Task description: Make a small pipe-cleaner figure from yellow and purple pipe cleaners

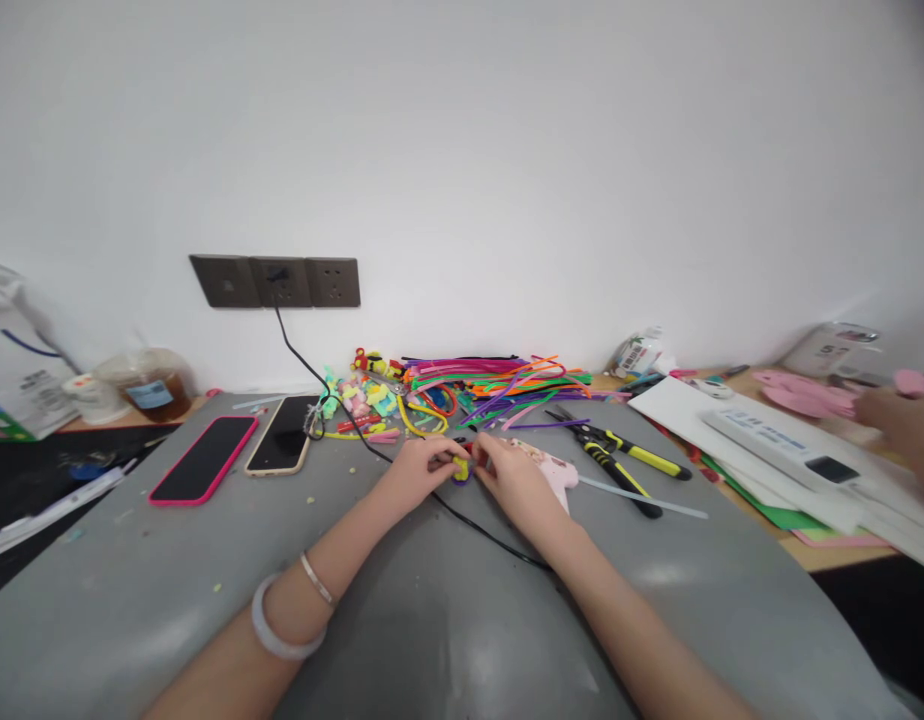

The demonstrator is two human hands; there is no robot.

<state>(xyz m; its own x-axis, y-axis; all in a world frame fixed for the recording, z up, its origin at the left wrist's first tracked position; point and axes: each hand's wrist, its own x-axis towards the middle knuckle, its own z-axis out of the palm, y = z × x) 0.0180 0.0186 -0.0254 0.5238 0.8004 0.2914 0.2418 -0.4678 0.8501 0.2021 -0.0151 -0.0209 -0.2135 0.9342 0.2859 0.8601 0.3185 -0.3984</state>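
The yellow piece [461,468] is between our two hands, over the grey mat [424,640]. Pipe cleaners [499,380] lie heaped at the far edge, pliers [618,468] nearer and to the right. Our left hand [417,470] pinches the piece between thumb and forefinger; our right hand [516,485] has its fingertips gathered just beside it, on what we cannot tell. We do best to steady with the left and make small moves with the right, wary of the glue gun [556,468] behind it, which may be hot. The cable [492,541] passes under our left hand, so we avoid snagging it. Light pressure should spare the purple edge [460,484] beneath the piece.
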